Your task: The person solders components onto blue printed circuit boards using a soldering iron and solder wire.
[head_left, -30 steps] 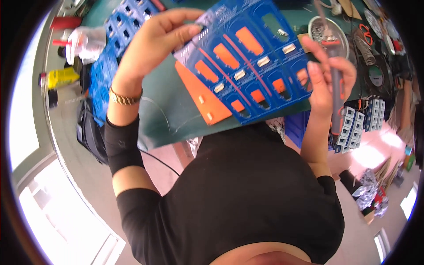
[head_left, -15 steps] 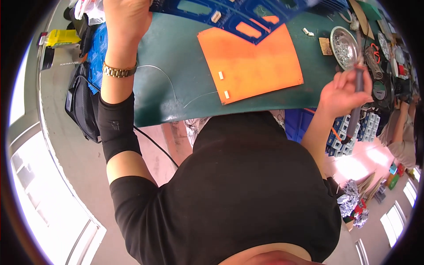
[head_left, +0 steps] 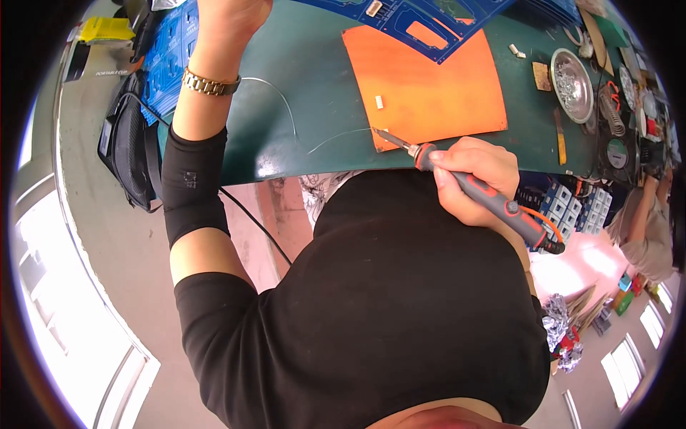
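Note:
My right hand (head_left: 477, 179) is wrapped round the grey and red handle of a soldering iron (head_left: 500, 206), which slants up to the left. Its tip is at the lower left corner of an orange sheet (head_left: 446, 93), by a small white connector there and the end of a thin wire (head_left: 330, 140). Another white connector (head_left: 379, 101) lies on the sheet a little farther off. At the top edge is my left hand (head_left: 236, 14), its fingers cut off by the picture. A blue circuit board (head_left: 389, 25) with cut-outs reaches over the far part of the sheet.
On the green table (head_left: 286, 157), a metal bowl (head_left: 572, 86) stands at the right near a tan block (head_left: 541, 76) and a yellow-handled blade (head_left: 561, 143). Blue boards (head_left: 168, 64) are stacked at the left beside a black bag (head_left: 128, 150). Another person's arm (head_left: 639, 214) shows far right.
My right hand has swung left from beside the metal bowl, bringing the soldering iron's tip to the orange sheet's near corner. The view has shifted slightly.

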Available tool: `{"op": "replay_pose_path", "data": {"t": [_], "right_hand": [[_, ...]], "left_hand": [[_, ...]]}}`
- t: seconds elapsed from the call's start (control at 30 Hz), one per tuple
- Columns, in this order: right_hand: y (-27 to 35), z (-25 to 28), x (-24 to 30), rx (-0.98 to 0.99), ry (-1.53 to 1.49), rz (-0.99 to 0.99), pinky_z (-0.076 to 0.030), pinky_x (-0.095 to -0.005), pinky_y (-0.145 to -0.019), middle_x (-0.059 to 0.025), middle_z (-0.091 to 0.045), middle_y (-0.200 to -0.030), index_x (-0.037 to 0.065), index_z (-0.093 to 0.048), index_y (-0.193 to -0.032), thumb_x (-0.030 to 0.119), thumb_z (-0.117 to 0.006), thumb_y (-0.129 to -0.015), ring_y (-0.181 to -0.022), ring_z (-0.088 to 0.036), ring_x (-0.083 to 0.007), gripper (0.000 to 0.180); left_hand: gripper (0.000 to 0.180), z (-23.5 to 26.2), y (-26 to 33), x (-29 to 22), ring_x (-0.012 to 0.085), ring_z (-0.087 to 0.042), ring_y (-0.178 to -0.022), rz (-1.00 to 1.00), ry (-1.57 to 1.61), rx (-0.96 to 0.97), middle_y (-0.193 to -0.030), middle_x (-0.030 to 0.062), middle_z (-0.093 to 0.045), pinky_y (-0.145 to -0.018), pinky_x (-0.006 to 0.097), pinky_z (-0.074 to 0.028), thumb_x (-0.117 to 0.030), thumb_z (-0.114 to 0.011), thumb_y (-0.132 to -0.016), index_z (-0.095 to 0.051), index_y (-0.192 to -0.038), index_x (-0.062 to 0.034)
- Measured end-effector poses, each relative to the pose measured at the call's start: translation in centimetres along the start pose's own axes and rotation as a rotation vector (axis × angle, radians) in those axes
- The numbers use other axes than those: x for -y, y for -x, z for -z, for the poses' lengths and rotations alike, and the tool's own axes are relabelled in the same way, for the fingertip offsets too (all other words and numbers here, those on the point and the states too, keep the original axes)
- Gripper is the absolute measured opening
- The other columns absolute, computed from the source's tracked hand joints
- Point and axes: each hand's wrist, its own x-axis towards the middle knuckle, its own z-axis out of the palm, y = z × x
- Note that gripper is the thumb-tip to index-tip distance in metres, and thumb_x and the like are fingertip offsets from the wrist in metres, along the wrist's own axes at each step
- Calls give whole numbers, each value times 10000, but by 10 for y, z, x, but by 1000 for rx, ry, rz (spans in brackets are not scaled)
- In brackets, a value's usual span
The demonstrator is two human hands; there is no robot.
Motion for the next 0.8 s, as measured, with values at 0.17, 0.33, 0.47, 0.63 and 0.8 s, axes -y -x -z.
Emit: {"op": "replay_pose_path", "data": {"t": [0.17,0.33,0.47,0.63,0.8], "right_hand": [[-4,-14,2,-10,145,94,-394,-257,-396,-68,-527,-561,6,-593,-758,-75,-644,-585,-429,-524,-187,198],[-7,-20,-1,24,127,124,-398,-259,-393,-63,-504,-546,-6,-581,-748,-80,-641,-577,-433,-533,-189,195],[-10,-23,3,31,177,140,-400,-261,-390,-60,-481,-533,-14,-575,-731,-83,-639,-571,-434,-537,-188,186],[-11,-23,2,36,168,124,-412,-259,-398,-71,-523,-552,-16,-581,-733,-74,-642,-566,-444,-552,-192,187],[-12,-16,1,34,144,102,-430,-259,-418,-91,-573,-585,-8,-603,-760,-62,-643,-563,-456,-567,-204,208]], "left_hand": [[237,0,5,-2,104,-621,-734,9,10,71,-889,61,-670,-692,219,-500,-101,-617,-876,-614,-1059,50],[217,4,10,2,104,-623,-736,23,48,62,-888,58,-672,-694,224,-504,-95,-619,-876,-620,-1048,37],[203,6,12,3,104,-626,-736,13,69,49,-887,56,-673,-697,225,-507,-92,-626,-873,-624,-1037,27],[200,4,11,2,103,-627,-735,42,103,89,-889,57,-673,-696,224,-510,-88,-626,-872,-624,-1036,27],[200,1,7,3,105,-627,-736,41,88,77,-896,60,-672,-695,222,-511,-89,-620,-878,-625,-1041,28]]}}
